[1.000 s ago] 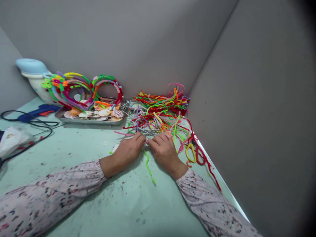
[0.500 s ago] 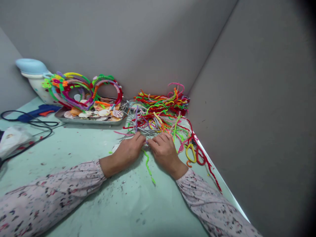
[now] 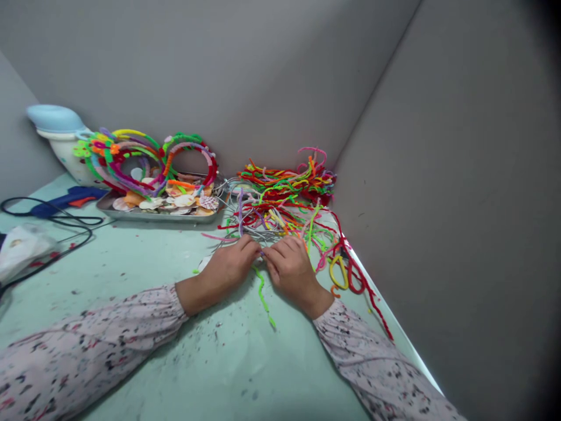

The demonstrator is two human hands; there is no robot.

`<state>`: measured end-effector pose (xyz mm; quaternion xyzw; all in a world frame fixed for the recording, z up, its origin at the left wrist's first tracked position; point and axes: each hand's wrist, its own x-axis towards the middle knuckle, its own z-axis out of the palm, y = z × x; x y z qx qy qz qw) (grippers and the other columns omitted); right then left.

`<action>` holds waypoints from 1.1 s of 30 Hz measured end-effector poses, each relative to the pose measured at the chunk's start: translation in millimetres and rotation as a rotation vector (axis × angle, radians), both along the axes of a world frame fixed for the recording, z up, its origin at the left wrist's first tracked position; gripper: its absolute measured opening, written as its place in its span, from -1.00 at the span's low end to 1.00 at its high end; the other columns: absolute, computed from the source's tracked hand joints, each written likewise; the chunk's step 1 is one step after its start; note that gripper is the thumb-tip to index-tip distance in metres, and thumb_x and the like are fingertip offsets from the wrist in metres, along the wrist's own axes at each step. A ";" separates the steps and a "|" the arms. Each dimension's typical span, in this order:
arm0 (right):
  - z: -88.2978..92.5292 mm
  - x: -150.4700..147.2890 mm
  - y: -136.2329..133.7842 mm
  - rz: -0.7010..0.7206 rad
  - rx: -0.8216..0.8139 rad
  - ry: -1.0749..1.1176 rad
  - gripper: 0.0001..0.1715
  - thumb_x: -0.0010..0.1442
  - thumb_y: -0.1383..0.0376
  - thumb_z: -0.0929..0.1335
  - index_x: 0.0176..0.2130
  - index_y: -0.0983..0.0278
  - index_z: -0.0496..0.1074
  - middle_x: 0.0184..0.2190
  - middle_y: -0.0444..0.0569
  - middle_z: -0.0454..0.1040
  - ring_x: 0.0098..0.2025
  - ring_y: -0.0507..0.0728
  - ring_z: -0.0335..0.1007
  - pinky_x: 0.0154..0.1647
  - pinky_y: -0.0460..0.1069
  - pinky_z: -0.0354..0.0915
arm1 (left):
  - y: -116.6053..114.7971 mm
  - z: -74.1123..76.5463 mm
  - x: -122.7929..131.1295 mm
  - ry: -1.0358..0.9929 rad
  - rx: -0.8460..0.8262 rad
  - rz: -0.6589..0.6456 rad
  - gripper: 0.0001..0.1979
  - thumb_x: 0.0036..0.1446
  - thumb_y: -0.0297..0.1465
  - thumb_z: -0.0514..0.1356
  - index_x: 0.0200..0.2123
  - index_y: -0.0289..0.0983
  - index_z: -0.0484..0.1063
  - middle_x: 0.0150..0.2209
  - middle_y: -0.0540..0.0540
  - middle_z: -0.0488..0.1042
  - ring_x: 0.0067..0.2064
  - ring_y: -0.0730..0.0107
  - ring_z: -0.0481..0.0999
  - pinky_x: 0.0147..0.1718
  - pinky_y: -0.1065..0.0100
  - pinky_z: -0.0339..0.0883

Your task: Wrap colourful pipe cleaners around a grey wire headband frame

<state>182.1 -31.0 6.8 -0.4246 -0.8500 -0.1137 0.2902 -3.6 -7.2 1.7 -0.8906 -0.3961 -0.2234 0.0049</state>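
In the middle of the table, my left hand (image 3: 232, 264) and my right hand (image 3: 293, 270) meet almost fingertip to fingertip. Both are closed in a pinch on a purple pipe cleaner (image 3: 262, 254), of which only a small bit shows between the fingers. Another purple length (image 3: 241, 215) stands up just behind my left hand; whether it is the same piece I cannot tell. A bright green pipe cleaner (image 3: 263, 292) lies wavy on the table below the hands. Right behind the fingers spreads a tangle of grey wires and coloured pipe cleaners (image 3: 284, 213).
A metal tray (image 3: 162, 217) at the back left holds shells and several fuzzy-wrapped headbands (image 3: 190, 143). Further left are a white bin with a blue lid (image 3: 56, 120), a blue glue gun (image 3: 65, 200) and a black cable (image 3: 83, 221). Yellow-and-red-handled scissors (image 3: 339, 273) lie at the right edge.
My hands stay in nearly the same place, with the fingers of my right hand shifting slightly at the pinch. Nothing else on the table has moved.
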 end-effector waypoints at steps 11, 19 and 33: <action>-1.0 1.6 1.0 -0.102 0.044 0.197 -0.83 0.28 0.32 0.27 -0.22 0.28 0.46 -0.33 0.00 0.47 -0.19 0.18 0.27 -0.02 0.13 0.12 | -10.8 13.7 3.0 -0.421 0.052 -0.004 -0.78 0.21 -0.48 0.08 -0.06 -0.27 0.24 -0.09 -0.17 0.31 -0.21 0.37 0.41 -0.22 0.32 0.38; -1.1 4.2 -0.8 -0.066 0.156 0.330 -0.88 0.24 0.36 0.29 -0.22 0.24 0.43 -0.31 -0.01 0.50 -0.17 0.18 0.34 0.00 0.15 0.16 | -1.3 5.1 1.6 -0.321 -0.143 -0.029 -0.89 0.20 -0.48 0.07 -0.22 -0.27 0.37 -0.34 -0.05 0.41 -0.32 0.37 0.40 -0.35 0.36 0.28; 0.8 4.1 -1.3 -0.019 0.162 0.339 -0.87 0.24 0.35 0.27 -0.23 0.24 0.42 -0.35 -0.01 0.49 -0.21 0.17 0.33 -0.05 0.13 0.18 | -6.8 10.4 0.2 -0.485 0.082 -0.199 -0.77 0.21 -0.52 0.10 -0.07 -0.22 0.39 -0.22 -0.10 0.44 -0.21 0.39 0.46 -0.23 0.35 0.38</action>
